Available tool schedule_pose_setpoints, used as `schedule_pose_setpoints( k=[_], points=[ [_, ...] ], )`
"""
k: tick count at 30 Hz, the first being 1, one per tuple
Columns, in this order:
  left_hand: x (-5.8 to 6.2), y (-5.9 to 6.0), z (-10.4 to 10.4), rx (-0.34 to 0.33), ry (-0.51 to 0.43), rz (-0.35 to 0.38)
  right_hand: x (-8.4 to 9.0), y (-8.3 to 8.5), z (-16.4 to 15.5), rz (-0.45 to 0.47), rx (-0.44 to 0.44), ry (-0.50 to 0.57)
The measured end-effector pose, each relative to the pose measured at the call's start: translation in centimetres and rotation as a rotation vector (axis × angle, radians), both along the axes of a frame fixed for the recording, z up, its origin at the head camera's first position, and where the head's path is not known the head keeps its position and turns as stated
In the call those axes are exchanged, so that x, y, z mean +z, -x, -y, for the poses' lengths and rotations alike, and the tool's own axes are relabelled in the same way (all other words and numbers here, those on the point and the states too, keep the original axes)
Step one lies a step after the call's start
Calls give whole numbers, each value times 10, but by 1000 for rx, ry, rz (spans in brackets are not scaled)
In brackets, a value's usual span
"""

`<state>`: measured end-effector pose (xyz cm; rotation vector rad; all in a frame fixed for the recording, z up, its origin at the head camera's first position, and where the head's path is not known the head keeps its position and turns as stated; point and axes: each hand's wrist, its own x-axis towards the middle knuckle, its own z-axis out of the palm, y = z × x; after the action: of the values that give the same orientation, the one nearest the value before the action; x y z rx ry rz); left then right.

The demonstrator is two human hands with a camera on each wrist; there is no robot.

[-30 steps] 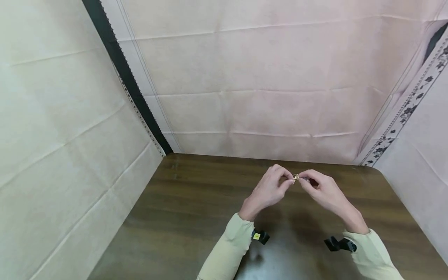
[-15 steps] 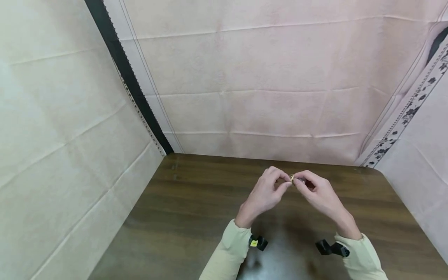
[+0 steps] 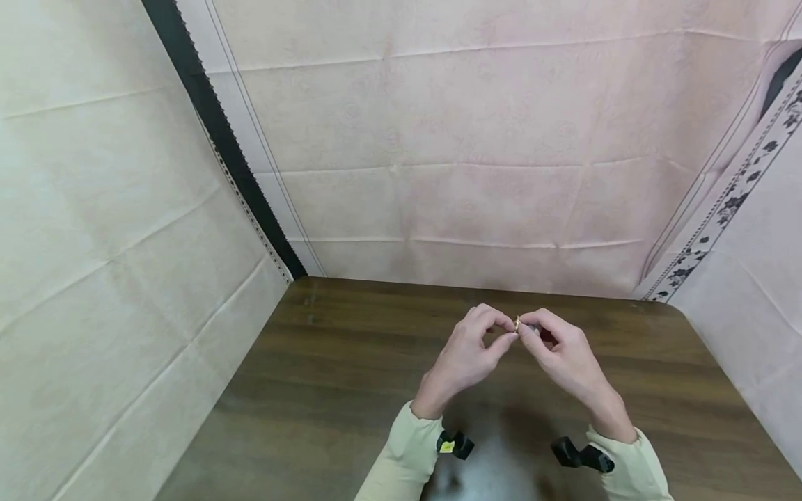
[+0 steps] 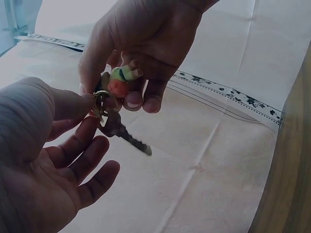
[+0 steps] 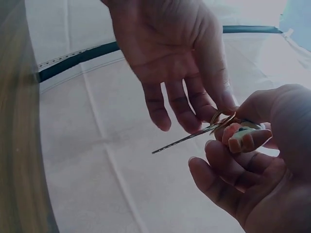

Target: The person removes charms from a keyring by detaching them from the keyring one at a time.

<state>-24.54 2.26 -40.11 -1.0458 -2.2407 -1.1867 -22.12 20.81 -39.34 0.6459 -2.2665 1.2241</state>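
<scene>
Head view: key ring (image 3: 516, 323) only a tiny gold glint between the fingertips; key and charm too small to make out. Left hand (image 4: 46, 160) cut by the left and bottom edges in the left wrist view. Right hand (image 5: 257, 179) cut by the right and bottom edges in the right wrist view. Charm (image 4: 119, 81) half-covered by fingers; its shape unreadable. Key (image 5: 187, 138) head hidden behind the ring.

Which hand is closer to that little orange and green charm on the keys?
Right. The right hand grips the charm in its fingertips; the left hand pinches the gold ring just beside it.
</scene>
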Motion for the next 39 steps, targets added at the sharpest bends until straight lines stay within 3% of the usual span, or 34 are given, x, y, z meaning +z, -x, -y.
schedule_pose_setpoints(
  k=[6, 14, 24, 29, 32, 39],
  points=[
    [4, -4, 5, -54, -46, 13, 3, -2, 3, -69, 7, -2],
    [13, -9, 9, -84, -51, -47, 11, -9, 8, -95, 21, 51],
    [17, -13, 12, -113, 16, -280, 25, -25, 16, -228, 66, 107],
    [21, -16, 13, -112, 23, -341, 38, -36, 22, -266, 110, 138],
    [22, -18, 12, -134, 0, -323, 35, -33, 21, -301, 117, 135],
    [22, -20, 11, -188, -83, -175, 17, -22, 16, -388, 131, 116]
  ],
)
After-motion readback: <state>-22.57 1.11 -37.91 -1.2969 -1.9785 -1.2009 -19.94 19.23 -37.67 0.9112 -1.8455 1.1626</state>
